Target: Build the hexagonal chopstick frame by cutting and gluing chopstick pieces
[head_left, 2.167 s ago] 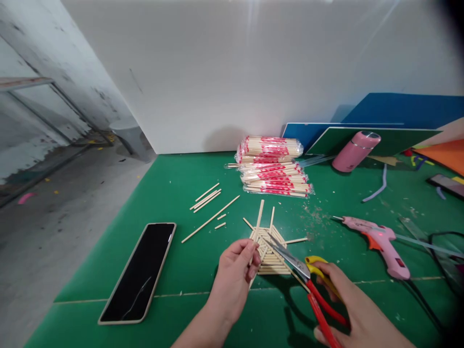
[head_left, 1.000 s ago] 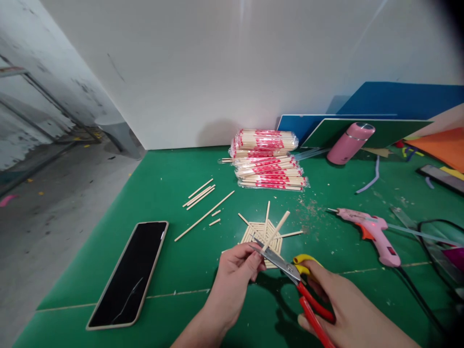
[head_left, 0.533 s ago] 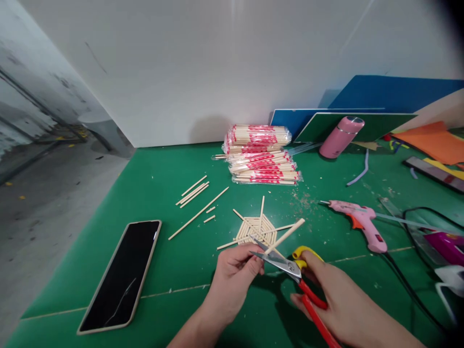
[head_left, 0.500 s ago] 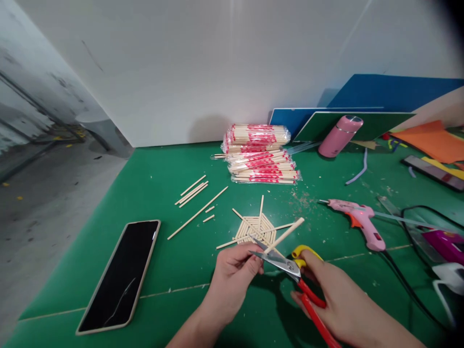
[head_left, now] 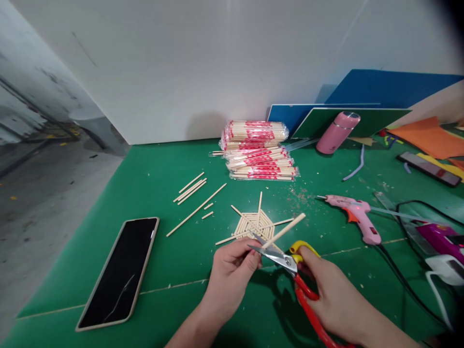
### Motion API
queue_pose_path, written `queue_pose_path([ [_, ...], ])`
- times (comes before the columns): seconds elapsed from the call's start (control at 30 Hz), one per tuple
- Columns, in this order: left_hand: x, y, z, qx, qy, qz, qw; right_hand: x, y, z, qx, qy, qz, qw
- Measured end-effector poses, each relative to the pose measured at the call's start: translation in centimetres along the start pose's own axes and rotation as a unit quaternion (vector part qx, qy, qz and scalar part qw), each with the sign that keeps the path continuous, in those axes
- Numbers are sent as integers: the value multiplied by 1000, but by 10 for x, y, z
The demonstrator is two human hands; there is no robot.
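Between its thumb and fingers my left hand (head_left: pixel 232 270) pinches the near end of a wooden chopstick (head_left: pixel 284 231), which points up to the right. My right hand (head_left: pixel 326 285) is closed around the red and yellow handles of a pair of scissors (head_left: pixel 288 262). The parted blades straddle the chopstick close to my left fingertips. Just beyond the hands lies a web-shaped piece of sticks (head_left: pixel 259 223) on the green table, with spokes reaching outward; its near part is hidden by my left hand and the scissors.
Loose sticks (head_left: pixel 191 189) and two short offcuts lie left of the web. A phone (head_left: pixel 119 273) is at the left. Bagged chopsticks (head_left: pixel 259 150) are stacked behind. To the right are a pink glue gun (head_left: pixel 357 215) with its cord, a pink bottle (head_left: pixel 337 133) and another phone (head_left: pixel 429 168).
The scissor handles have come slightly closer together, and my right fingers have curled in around them. The chopstick stays between the blades; the whole view has shifted a little.
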State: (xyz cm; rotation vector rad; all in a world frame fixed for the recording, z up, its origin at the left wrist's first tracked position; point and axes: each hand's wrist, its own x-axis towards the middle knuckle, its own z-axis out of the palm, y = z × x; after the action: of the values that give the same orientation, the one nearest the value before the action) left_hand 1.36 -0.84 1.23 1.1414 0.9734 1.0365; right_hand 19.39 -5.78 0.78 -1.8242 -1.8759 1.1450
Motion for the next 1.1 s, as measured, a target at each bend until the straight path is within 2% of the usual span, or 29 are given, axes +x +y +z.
queue_pose_path([
  [0.13, 0, -2, -1, 61, 15, 54, 997, 1, -3, 1, -1, 4, 14, 1000],
  [0.27, 0, -5, -2, 87, -9, 94, 992, -1, -2, 2, -17, 4, 22, 1000],
  [0.63, 3, -1, -5, 56, -79, 24, 995, 0, 2, -6, -5, -19, -5, 1000],
  [0.73, 4, -1, -3, 62, -79, 30, 994, 1, 5, -2, 13, -21, -14, 1000],
  [0.93, 4, -4, -2, 95, -28, 66, 993, 3, 7, 6, 15, -7, -2, 1000],
  [1.1, 4, -2, -5, 125, -54, 98, 986, 1, 4, 2, -36, 12, 19, 999],
])
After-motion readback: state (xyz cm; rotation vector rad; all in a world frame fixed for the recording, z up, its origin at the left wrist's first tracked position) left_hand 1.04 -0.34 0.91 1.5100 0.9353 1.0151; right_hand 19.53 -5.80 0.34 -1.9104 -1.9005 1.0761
